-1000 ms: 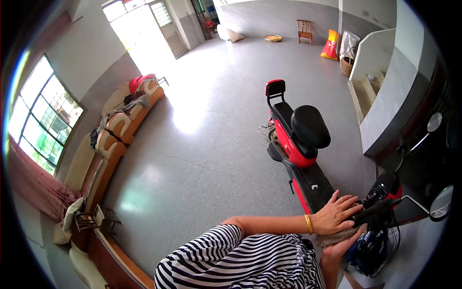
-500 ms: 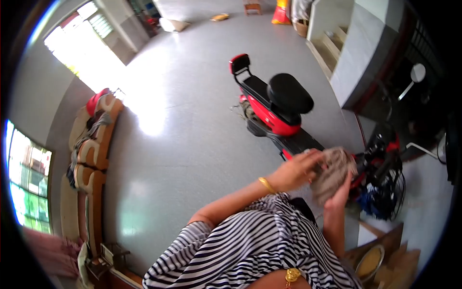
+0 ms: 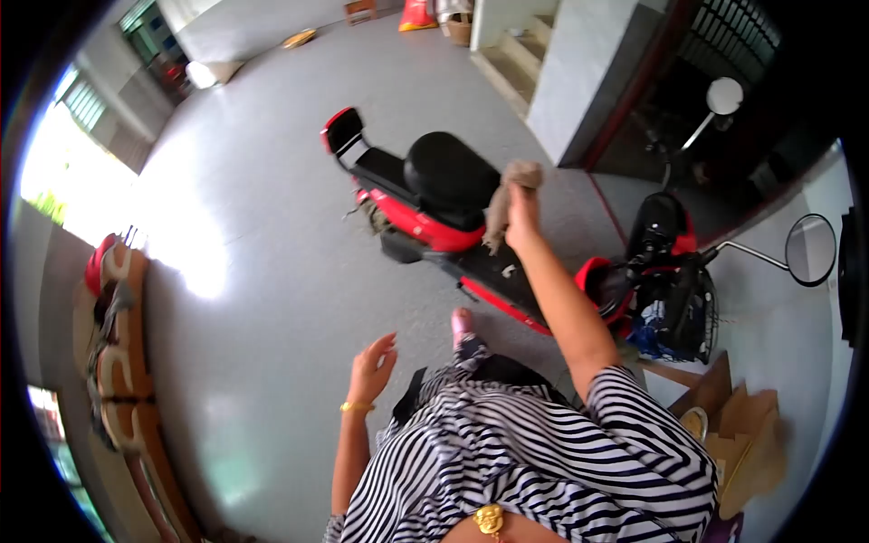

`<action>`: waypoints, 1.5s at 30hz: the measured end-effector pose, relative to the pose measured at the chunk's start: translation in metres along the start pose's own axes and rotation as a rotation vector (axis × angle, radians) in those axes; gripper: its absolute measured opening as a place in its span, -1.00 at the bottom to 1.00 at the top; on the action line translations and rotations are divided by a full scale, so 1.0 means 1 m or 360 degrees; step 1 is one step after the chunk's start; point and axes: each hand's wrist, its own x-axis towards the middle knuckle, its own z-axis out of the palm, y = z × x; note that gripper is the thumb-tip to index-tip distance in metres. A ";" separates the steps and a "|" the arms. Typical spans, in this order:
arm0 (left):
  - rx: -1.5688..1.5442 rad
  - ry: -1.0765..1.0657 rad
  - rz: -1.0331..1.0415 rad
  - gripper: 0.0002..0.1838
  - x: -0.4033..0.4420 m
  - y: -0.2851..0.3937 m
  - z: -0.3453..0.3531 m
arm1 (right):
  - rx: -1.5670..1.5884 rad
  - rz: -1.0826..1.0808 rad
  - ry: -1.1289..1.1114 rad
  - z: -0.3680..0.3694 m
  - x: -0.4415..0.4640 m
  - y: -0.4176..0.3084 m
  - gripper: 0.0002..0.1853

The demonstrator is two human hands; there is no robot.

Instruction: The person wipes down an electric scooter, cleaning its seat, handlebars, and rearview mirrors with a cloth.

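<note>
A red and black scooter (image 3: 425,226) stands in front of me, its seat (image 3: 453,176) to the left and its handlebars to the right. My right hand (image 3: 522,217) is raised at the seat's near right edge, wrapped round a bunched brown cloth (image 3: 503,197) that hangs down on its left side. Whether the cloth touches the seat cannot be made out. Over the floor, well left of the footboard, my left hand (image 3: 373,369) holds nothing, its fingers slightly curled and apart. A gold bracelet (image 3: 358,407) circles that wrist.
The scooter's round mirror (image 3: 810,250) and front basket (image 3: 683,317) stick out at the right. Cardboard boxes (image 3: 747,439) lie at the lower right. A wooden sofa (image 3: 127,362) lines the left side. Stairs (image 3: 511,68) rise at the back.
My hands have come apart from the handlebar area. The right hand has carried the cloth forward to the seat, and the left has let go of it and moved left. The view has turned right.
</note>
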 end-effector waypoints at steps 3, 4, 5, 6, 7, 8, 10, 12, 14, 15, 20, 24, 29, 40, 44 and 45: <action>0.0070 0.0011 -0.0154 -0.69 0.010 -0.010 -0.001 | -0.0319 -0.0397 -0.0091 0.007 0.085 0.039 -0.57; 0.0070 -0.0005 -0.0154 -0.69 0.017 -0.013 0.002 | -0.0598 -0.0498 -0.0048 0.010 0.109 0.045 -0.60; 0.0097 0.0012 -0.0232 -0.69 0.021 -0.016 0.003 | -0.0876 -0.0581 -0.0007 0.010 0.129 0.053 -0.63; 0.0132 0.0031 -0.0315 -0.69 0.029 -0.018 0.004 | -0.0874 -0.0555 0.0002 0.010 0.147 0.064 -0.63; 0.0147 0.0020 -0.0333 -0.69 0.039 -0.019 0.004 | -0.1245 -0.0638 0.0091 0.010 0.163 0.075 -0.63; 0.0140 0.0008 -0.0379 -0.69 0.048 -0.018 0.005 | -0.1620 -0.0717 0.0169 0.011 0.178 0.089 -0.63; 0.0117 -0.0008 -0.0383 -0.68 0.066 -0.024 0.010 | -0.1899 -0.0810 0.0061 0.003 0.199 0.117 -0.61; 0.0178 -0.0029 -0.0400 -0.66 0.091 -0.009 0.008 | -0.2318 -0.0819 -0.0164 0.005 0.201 0.135 -0.59; 0.0229 -0.0022 -0.0422 -0.64 0.116 0.006 0.008 | -0.2494 -0.0962 -0.0193 0.022 0.199 0.144 -0.62; 0.0228 -0.0026 -0.0472 -0.63 0.126 0.014 0.008 | -0.2539 -0.1155 -0.0148 0.030 0.202 0.152 -0.62; 0.0192 -0.0001 -0.0640 -0.61 0.129 0.008 0.005 | -0.2697 -0.1013 -0.0280 0.095 0.218 0.156 -0.62; 0.0074 0.0026 -0.0801 -0.61 0.121 -0.007 -0.005 | -0.2592 -0.1257 -0.0418 0.116 0.243 0.176 -0.63; 0.0039 -0.0166 -0.0848 -0.62 0.152 -0.028 -0.036 | -0.2275 -0.1597 -0.1335 0.103 0.290 0.152 -0.56; 0.0166 -0.0370 -0.0506 -0.61 0.228 -0.146 -0.158 | -0.2609 -0.0295 0.0636 0.025 0.239 0.136 -0.62; 0.0233 -0.0286 -0.0498 -0.62 0.223 -0.184 -0.225 | -0.2880 -0.0765 0.0758 0.071 0.199 0.165 -0.66; 0.0246 -0.0298 -0.0480 -0.62 0.222 -0.191 -0.240 | -0.2952 -0.0820 0.0747 0.093 0.192 0.179 -0.67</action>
